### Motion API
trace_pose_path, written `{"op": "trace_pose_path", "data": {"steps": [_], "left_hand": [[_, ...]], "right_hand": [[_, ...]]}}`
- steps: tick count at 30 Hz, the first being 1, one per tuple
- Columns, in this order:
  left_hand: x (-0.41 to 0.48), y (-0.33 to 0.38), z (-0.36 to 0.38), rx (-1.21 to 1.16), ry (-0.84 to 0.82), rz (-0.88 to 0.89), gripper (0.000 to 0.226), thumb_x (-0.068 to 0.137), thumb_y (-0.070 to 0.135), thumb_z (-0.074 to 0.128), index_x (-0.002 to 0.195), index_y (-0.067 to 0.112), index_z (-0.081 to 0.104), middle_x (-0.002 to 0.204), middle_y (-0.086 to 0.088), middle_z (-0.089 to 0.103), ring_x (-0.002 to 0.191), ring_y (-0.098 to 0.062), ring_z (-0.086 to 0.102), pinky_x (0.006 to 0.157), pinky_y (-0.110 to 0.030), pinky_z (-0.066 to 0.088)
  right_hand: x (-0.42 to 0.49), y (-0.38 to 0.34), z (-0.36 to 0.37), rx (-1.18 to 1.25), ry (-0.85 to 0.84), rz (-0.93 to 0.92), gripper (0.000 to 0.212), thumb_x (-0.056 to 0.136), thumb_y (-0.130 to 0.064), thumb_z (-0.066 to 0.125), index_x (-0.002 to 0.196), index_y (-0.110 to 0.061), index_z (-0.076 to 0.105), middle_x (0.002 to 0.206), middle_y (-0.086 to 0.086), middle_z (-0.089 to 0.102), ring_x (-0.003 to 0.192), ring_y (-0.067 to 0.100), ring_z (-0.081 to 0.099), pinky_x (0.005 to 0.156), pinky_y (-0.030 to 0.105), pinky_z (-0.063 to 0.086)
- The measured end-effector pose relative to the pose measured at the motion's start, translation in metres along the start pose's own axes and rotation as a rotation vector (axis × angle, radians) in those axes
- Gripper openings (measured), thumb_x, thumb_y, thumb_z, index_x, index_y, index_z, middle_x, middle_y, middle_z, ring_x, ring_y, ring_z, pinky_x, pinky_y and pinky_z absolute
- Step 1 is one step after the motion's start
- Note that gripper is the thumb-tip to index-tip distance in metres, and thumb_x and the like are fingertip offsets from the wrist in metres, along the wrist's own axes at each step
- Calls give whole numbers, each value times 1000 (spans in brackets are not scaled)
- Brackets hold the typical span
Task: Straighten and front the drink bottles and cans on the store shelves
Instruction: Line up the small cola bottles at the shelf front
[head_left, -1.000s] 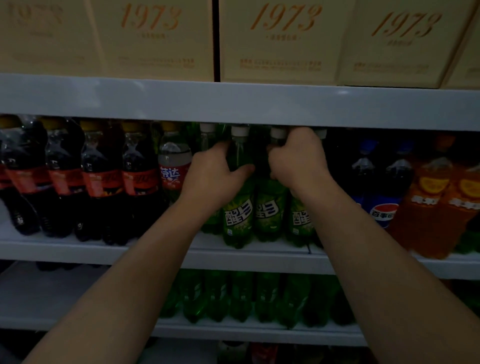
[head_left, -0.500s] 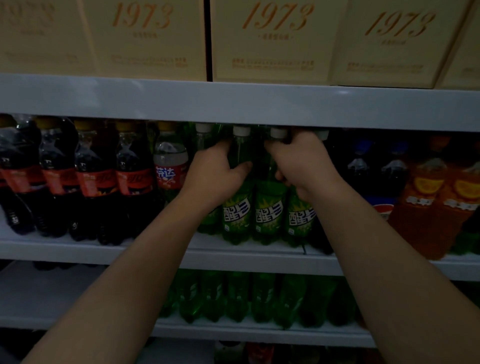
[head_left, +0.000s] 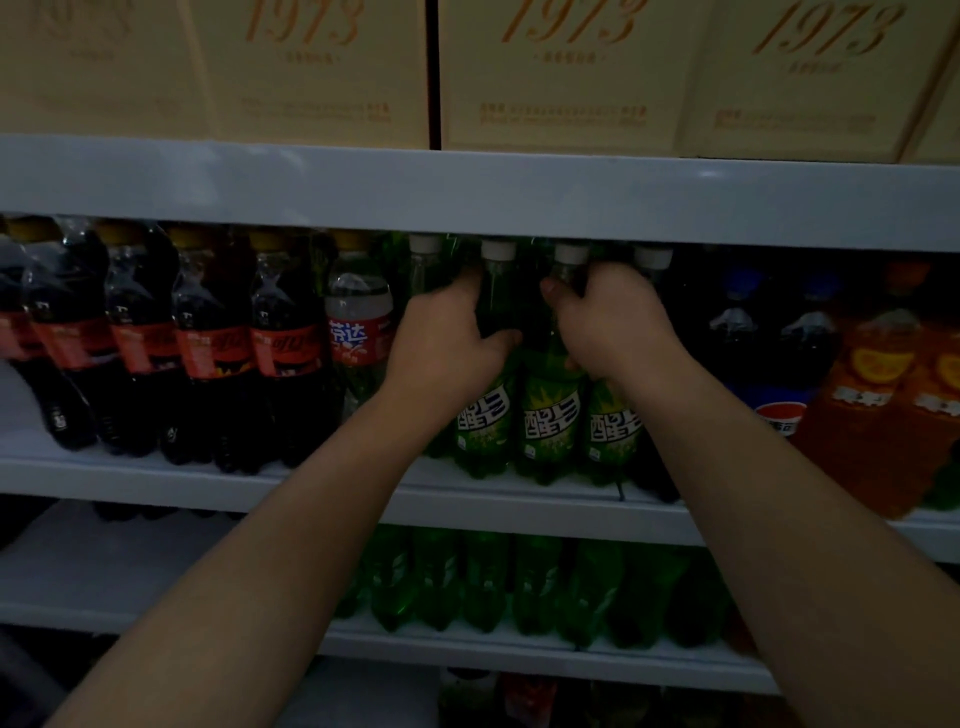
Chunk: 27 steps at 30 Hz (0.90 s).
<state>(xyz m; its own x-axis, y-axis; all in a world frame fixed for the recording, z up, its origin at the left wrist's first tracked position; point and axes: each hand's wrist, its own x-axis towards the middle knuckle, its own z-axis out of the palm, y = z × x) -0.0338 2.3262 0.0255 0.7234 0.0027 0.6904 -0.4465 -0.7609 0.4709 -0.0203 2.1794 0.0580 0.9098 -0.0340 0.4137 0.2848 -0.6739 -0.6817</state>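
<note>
Several green soda bottles with white caps stand in a row on the middle shelf (head_left: 467, 499). My left hand (head_left: 447, 343) grips the upper body of the left green bottle (head_left: 485, 421), thumb across its front. My right hand (head_left: 610, 322) curls round the necks of the middle green bottle (head_left: 550, 415) and the right green bottle (head_left: 613, 426). Their labels face forward; the right one leans slightly. The fingertips of both hands are hidden behind the bottles.
Dark cola bottles (head_left: 208, 353) with red labels fill the shelf's left, beside a clear bottle (head_left: 358, 332) with a red label. Blue-capped cola bottles (head_left: 769, 358) and orange drinks (head_left: 883, 395) stand at the right. Tan boxes (head_left: 561, 73) sit above, more green bottles (head_left: 519, 582) below.
The view has shifted slightly, so the shelf contents sit a little further left in frame. Both hands keep their hold on the green bottles; the right bottles have tilted slightly.
</note>
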Motion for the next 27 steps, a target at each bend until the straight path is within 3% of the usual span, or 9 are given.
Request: {"op": "trace_pose_path", "data": {"steps": [3,6,10,13,16,19,21,24,27], "left_hand": [[0,2,-1,4,-3,10,38,77,27,73,110,16,59,101,-2,68,85,-7,59,64,-12,39],[-1,1,0,16,-2,11,41,78,28,72,115,15,59,104,-4,68,91,-13,62,70,-17,41],[-6,-1,-3,-20,12,-4,46,79,32,71,121,16,58,108,-1,67,95,-8,59,74,-14,42],[-10,-5,-9,-81,34,1,40,83,33,65,121,23,58,92,16,63,76,4,59,66,-5,45],[-17,-18,-22,-173,148,-40,32,86,24,57,118,27,61,86,18,66,65,-1,63,63,-20,54],[-27,-40,-43,-153,409,-55,24,84,18,58,104,29,66,85,19,66,76,8,61,69,-11,49],[-29,-53,-56,-104,469,-98,23,82,17,59,101,27,67,85,18,64,74,7,59,68,-5,43],[-23,-65,-69,48,419,-160,27,81,20,61,107,16,68,91,2,65,74,-1,54,66,-5,35],[-14,-65,-70,134,342,-162,29,82,24,61,108,12,65,96,-6,67,87,-19,60,70,-15,33]], "right_hand": [[1,2,-1,15,-22,11,33,94,-37,51,88,-5,57,66,8,60,31,9,53,30,14,31],[2,3,0,16,-23,6,34,94,-37,50,86,-5,56,64,9,59,32,11,54,31,15,31],[-4,2,1,90,-3,-9,28,93,-37,53,85,-11,57,63,6,61,34,12,57,29,15,32],[-10,3,0,152,37,-33,21,90,-36,58,82,-16,56,66,-2,61,38,11,59,31,16,36],[-29,6,4,46,293,-219,13,90,-30,58,91,-18,54,75,-12,53,57,1,53,49,15,44],[-55,8,18,26,494,-520,24,89,-11,56,112,-6,61,94,0,64,79,1,53,73,9,41],[-63,2,32,59,421,-631,25,87,-5,57,111,-1,64,99,7,68,82,2,54,77,4,39],[-59,-24,49,159,224,-637,27,89,-6,55,114,-3,64,103,3,68,84,2,56,77,0,37],[-47,-48,65,244,41,-488,31,94,-9,45,123,-5,55,103,-4,60,85,9,60,80,14,47]]}}
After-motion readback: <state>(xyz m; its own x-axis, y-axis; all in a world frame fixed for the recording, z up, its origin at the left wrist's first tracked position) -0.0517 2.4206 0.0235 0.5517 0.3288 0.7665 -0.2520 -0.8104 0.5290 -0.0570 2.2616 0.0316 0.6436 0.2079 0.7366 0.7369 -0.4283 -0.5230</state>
